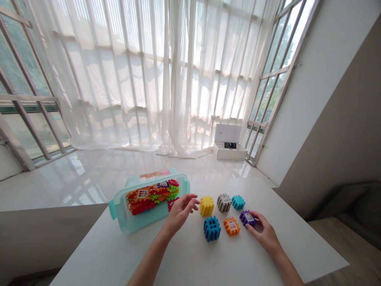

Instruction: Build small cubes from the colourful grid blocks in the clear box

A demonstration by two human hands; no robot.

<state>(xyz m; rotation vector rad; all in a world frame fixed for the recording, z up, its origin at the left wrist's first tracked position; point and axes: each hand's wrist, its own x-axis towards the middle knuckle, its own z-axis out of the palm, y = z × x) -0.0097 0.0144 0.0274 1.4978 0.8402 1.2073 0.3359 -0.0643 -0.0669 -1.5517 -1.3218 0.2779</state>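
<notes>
Six plastic blocks [224,202] out on the surface [119,254], more blocks [151,197] packed in the teal box [185,186], left hand [180,212] open, right hand [263,234] gripping the purple block [246,218].

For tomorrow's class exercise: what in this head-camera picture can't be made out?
Head view:
Purple block: partly hidden by the fingers of the right hand.
Toy blocks in the clear teal box: lower ones hidden by those on top, so no count.
Label on the box: too small to read.
Dark item in the white carton: too small to identify.
Left forearm and right forearm: cut off by the bottom edge.
</notes>
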